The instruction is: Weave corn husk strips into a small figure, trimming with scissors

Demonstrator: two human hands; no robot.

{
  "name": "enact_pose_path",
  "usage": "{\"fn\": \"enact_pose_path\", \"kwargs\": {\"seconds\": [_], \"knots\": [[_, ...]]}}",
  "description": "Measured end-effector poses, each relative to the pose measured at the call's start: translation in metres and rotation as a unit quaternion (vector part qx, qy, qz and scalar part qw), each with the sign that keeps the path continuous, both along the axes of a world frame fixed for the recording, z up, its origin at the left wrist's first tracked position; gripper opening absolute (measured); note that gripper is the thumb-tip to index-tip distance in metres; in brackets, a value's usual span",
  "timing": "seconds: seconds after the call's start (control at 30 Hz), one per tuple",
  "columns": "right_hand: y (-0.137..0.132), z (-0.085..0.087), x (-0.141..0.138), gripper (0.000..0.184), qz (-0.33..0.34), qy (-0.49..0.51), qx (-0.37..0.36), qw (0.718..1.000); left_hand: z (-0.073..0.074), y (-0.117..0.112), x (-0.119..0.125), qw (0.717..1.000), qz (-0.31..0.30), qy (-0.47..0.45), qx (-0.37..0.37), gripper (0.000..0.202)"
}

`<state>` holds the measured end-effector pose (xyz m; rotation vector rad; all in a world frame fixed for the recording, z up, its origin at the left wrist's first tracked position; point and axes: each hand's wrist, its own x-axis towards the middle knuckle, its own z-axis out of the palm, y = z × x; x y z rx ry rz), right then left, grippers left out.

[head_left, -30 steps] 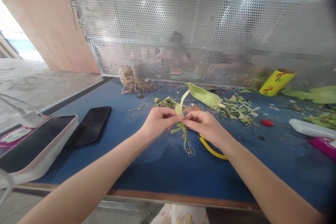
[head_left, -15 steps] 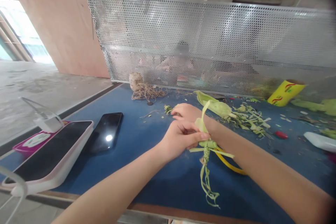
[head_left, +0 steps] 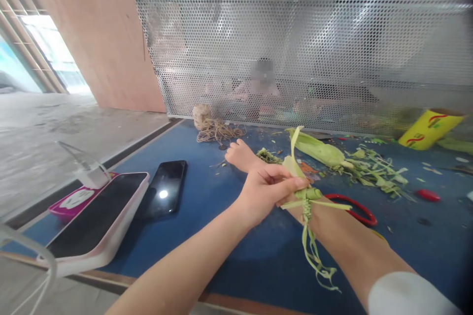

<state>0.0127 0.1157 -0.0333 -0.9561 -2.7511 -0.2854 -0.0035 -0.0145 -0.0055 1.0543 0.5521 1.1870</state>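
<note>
My left hand (head_left: 264, 189) is closed in a pinch on a small plaited piece of green leaf strips (head_left: 306, 199). Its loose ends hang down over my right forearm, and one strip sticks up. My right arm crosses under the left. At the far left, my right hand (head_left: 241, 155) rests on the blue table (head_left: 229, 261) with its fingers curled, close to a heap of tan twine (head_left: 216, 130). What those fingers hold is hidden.
A pale green corn husk (head_left: 321, 151) and cut leaf scraps (head_left: 373, 170) lie behind. A red loop handle (head_left: 356, 210) lies right of my arm. A black phone (head_left: 164, 189) and a white-cased tablet (head_left: 96, 216) are at the left, a yellow roll (head_left: 428, 130) at the back right. A perforated metal screen (head_left: 332, 59) has a person behind it.
My right hand let go of the plaited piece and reached across under the left arm toward the twine. The left hand kept the plait and moved slightly right and nearer.
</note>
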Motion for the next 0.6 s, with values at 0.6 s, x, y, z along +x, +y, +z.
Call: {"fn": "enact_pose_path", "kwargs": {"seconds": [0.6], "knots": [[-0.108, 0.066, 0.163, 0.017, -0.172, 0.404, -0.184, 0.880, -0.007, 0.020, -0.011, 0.936, 0.175, 0.229, 0.203, 0.010]]}}
